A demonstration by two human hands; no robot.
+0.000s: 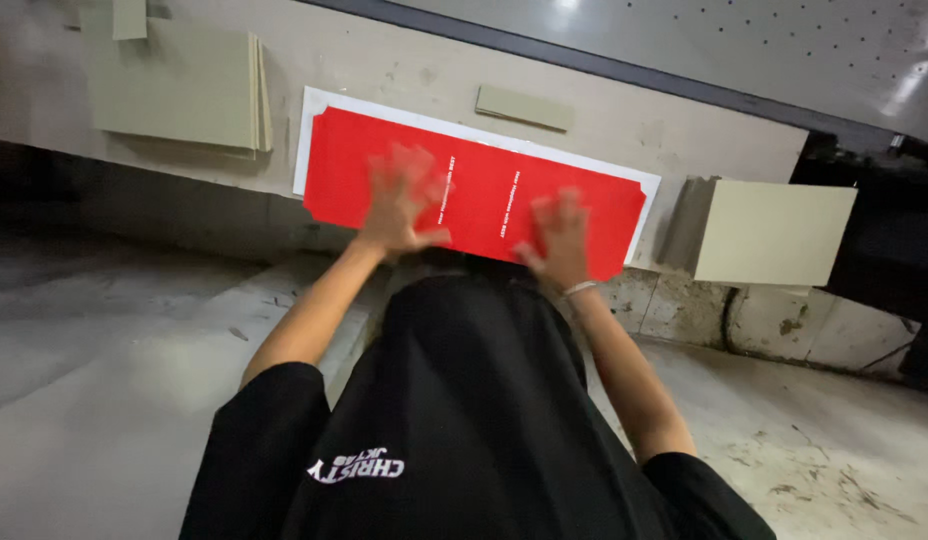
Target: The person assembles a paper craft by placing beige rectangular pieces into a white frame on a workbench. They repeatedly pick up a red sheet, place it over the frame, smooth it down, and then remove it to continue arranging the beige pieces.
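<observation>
Pressing down on the red sheet, left hand and right hand were spread flat; looked thin, light, floppy, best gripped by edges.

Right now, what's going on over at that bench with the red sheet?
A person in a black shirt leans over a workbench and presses both hands on a long red sheet with notched corners, which lies on a white sheet. The left hand is spread flat near the sheet's middle-left; the right hand is at its near edge, further right. Both hands are blurred. Stacks of tan cardboard pieces sit to the left, a single tan board to the right, and a small tan strip behind.
</observation>
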